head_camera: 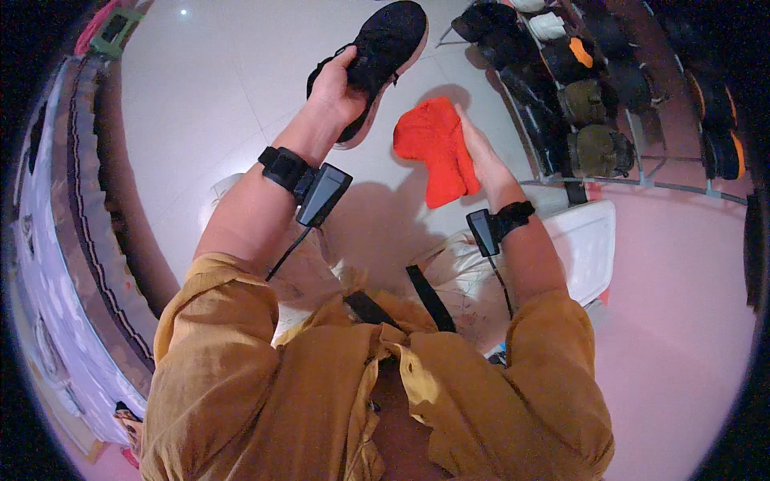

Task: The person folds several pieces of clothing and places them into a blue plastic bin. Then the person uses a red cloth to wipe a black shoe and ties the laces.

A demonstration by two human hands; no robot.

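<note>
My left hand (340, 90) grips a black lace-up sneaker (391, 39) with a pale sole, its thumb lying across the upper. The sneaker is held up over the tiled floor, toe pointing away to the upper right. A bright red cloth (436, 147) hangs from my right hand (475, 141), which is mostly behind it; only the edge of the hand and the thumb side show. Cloth and sneaker are apart from each other. Each wrist carries a black strap with a small grey cabled device.
A metal shoe rack (643, 174) with several dark shoes stands at the right. Near my right elbow is a white plastic tub or lid (586, 246). A bed with a patterned cover (90, 210) runs along the left, and a green plastic object (117, 30) sits at its far end.
</note>
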